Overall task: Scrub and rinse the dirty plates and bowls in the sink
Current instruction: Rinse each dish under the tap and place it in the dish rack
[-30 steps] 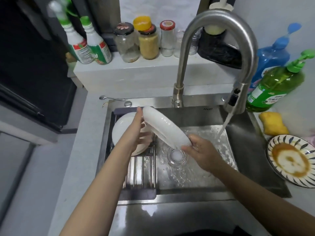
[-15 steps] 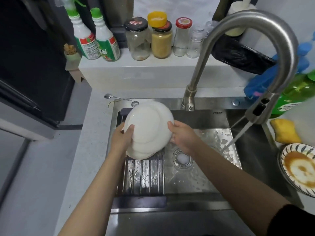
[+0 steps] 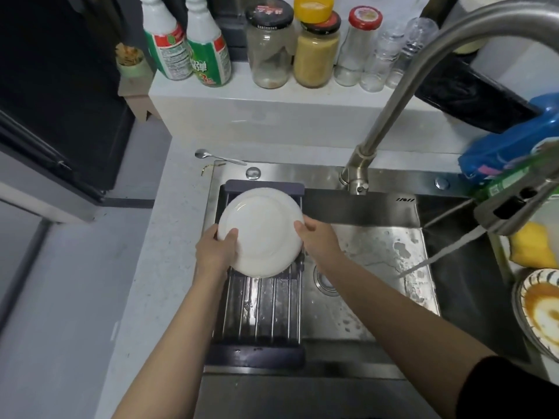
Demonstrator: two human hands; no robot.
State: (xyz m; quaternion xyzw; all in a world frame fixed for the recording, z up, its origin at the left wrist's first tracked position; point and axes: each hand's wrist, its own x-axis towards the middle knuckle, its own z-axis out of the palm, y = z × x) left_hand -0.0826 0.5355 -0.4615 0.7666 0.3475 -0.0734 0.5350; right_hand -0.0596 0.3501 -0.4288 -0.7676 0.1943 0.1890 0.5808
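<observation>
While water is running from the faucet (image 3: 511, 204), we are gripping a white plate (image 3: 260, 231) over the rack (image 3: 260, 313), left hand (image 3: 216, 252) and right hand (image 3: 317, 237) fingers clamped on its rim.

Two bare forearms, left hand (image 3: 215, 255) and right hand (image 3: 319, 238) without rings or gloves, short plain nails on the fingers, black sleeve (image 3: 508, 388) pushed up near the right elbow, well behind the fingers

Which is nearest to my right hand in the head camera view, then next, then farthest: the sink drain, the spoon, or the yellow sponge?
From the right hand:
1. Sink drain, just below it in the basin.
2. Spoon, on the counter up to the left.
3. Yellow sponge, far right beside the sink.
</observation>
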